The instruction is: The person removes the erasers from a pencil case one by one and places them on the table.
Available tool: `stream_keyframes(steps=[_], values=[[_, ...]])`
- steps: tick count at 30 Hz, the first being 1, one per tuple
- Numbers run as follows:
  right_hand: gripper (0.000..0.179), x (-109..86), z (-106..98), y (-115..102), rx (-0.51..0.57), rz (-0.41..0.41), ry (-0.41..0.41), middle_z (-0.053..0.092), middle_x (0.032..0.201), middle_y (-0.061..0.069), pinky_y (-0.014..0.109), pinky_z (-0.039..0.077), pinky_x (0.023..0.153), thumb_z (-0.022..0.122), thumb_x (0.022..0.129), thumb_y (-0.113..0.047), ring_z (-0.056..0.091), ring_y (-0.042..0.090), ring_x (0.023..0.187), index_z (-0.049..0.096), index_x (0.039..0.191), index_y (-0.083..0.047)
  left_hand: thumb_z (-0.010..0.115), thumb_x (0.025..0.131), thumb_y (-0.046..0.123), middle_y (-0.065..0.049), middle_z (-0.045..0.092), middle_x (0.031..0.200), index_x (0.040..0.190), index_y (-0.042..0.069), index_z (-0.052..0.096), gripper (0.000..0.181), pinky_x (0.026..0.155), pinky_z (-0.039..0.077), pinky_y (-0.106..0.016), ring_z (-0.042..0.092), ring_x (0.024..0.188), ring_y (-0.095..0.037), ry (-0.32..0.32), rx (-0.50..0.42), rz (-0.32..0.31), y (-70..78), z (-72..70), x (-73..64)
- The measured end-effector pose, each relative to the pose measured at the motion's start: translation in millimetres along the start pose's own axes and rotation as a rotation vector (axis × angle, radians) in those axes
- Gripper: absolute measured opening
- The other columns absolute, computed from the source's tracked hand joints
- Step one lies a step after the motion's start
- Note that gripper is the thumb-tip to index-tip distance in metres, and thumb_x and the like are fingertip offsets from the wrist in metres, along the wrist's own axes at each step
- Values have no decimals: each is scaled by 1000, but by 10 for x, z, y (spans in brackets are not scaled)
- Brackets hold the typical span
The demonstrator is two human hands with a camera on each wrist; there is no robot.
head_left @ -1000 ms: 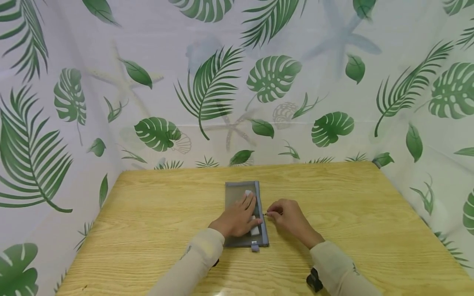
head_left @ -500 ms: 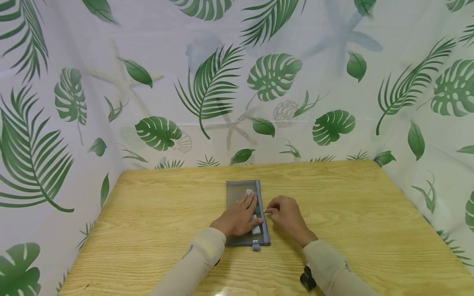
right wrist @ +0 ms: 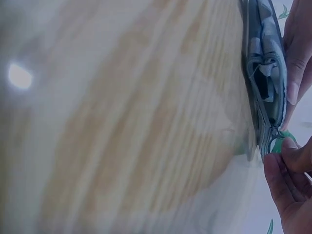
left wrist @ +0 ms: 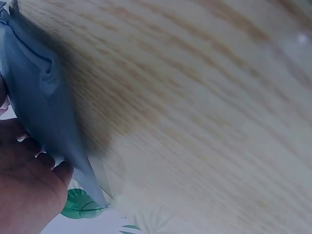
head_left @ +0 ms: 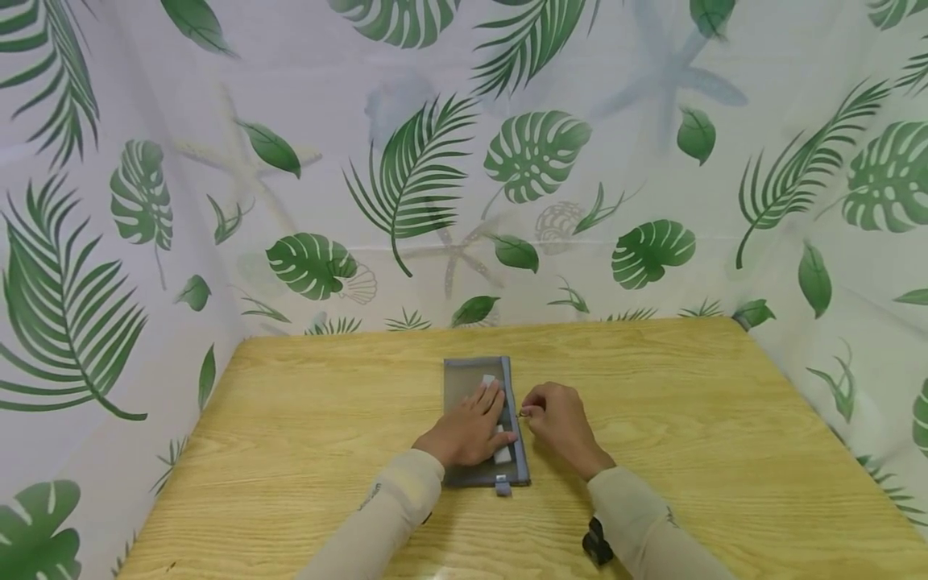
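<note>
Leaf-printed cloth (head_left: 435, 185) hangs behind a wood-grained table (head_left: 333, 403).

matt, finely woven cloth pouch (head_left: 461, 380), smooth, glossy wood-grain tabletop (head_left: 326, 411), matt cloth sleeves (head_left: 387, 503)

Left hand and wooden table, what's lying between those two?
The grey mesh pouch lies between them: the head view shows the left hand resting on it, with the wooden table beneath. White pieces show through its mesh.
</note>
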State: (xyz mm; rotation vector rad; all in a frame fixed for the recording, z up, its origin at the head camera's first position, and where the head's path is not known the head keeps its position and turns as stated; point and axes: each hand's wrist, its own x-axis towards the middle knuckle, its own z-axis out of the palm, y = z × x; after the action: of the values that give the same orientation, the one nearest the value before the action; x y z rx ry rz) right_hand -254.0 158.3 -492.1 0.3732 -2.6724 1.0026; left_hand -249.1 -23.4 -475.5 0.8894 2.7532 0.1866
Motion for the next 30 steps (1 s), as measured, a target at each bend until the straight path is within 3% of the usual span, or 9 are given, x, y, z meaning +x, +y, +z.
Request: stream_keyframes(steps=[30], values=[[12,288,115,94,-20,101,34,67,72,3,35,51,63,66,81,2,60,18,69,72,75,-7,28,100,53,-9,4,158,152,6,12,72,115,14,-38,3,144,-24,-11,2,-11,-21,-2,4]])
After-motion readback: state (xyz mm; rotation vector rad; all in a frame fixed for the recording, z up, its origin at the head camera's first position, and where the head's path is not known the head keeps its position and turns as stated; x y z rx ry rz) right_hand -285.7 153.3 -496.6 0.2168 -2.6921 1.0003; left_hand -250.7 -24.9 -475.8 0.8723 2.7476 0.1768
